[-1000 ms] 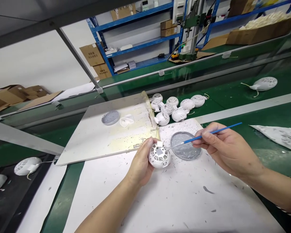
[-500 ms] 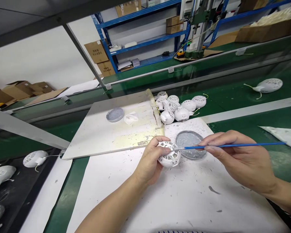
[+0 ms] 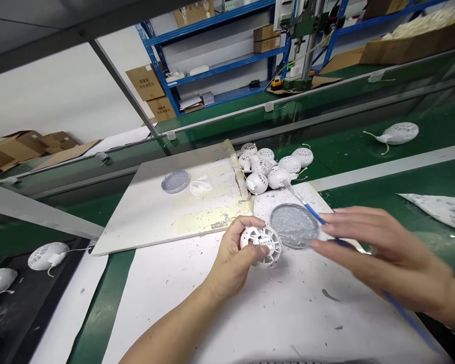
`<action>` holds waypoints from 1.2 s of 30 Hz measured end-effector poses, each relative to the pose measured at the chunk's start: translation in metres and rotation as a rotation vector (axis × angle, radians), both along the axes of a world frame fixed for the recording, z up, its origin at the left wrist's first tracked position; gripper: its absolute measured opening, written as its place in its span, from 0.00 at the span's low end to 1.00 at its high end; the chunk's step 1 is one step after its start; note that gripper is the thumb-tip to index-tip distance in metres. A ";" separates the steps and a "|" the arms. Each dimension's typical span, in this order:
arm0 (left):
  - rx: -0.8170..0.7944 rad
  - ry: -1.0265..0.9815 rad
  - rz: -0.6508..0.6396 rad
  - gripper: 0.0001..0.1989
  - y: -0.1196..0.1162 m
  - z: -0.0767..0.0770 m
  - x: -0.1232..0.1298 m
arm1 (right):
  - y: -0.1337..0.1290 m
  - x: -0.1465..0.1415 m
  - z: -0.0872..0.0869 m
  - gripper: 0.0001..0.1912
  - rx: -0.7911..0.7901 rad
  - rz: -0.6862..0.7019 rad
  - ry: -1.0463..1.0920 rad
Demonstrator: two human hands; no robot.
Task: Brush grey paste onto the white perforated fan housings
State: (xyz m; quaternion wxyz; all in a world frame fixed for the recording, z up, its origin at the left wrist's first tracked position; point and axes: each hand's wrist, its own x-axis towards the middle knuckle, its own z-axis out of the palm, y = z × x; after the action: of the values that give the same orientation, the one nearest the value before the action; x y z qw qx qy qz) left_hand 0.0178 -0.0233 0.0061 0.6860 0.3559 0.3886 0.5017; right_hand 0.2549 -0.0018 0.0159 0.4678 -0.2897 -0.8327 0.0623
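Note:
Closed around a white round slotted housing (image 3: 270, 237) is my left hand (image 3: 233, 258), its thumb resting across the vented face. My right hand (image 3: 382, 258) holds a thin blue brush (image 3: 311, 210) between its fingers. The brush's pale tip points up and away, near the pile of white housings (image 3: 278, 178). Just beyond my left hand lies a round shallow dish of grey paste (image 3: 293, 226). A second grey dish (image 3: 175, 181) sits on the white board (image 3: 147, 212), beside a crumpled white cloth (image 3: 200, 186).
White paper (image 3: 182, 308) with grey specks covers the near bench. One housing (image 3: 402, 133) with wires lies on the green surface (image 3: 349, 167) at right; several more housings (image 3: 49, 255) lie on a black surface at left. A speckled white sheet (image 3: 440, 210) is at far right.
The brush has swung away from the housing, its tip now pointing up toward the pile. My right hand's fingers have spread somewhat. The housing in my left hand has turned, showing its vented face more.

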 end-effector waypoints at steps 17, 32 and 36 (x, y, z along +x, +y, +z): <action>0.240 0.159 -0.069 0.15 -0.013 -0.001 0.004 | -0.005 -0.022 -0.015 0.17 0.408 0.112 -0.389; 0.163 1.578 0.728 0.14 0.073 0.029 -0.195 | 0.024 0.021 -0.020 0.27 0.084 -0.125 -0.095; 0.040 1.732 0.742 0.08 0.084 0.062 -0.254 | 0.031 0.034 -0.028 0.19 -0.023 -0.224 0.019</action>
State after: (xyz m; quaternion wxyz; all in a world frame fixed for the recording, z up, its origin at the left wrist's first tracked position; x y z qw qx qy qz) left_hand -0.2364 0.0604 0.0686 -0.0516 0.4704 0.8431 0.2554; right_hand 0.2893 0.0295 -0.0119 0.4763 -0.3859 -0.7898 0.0220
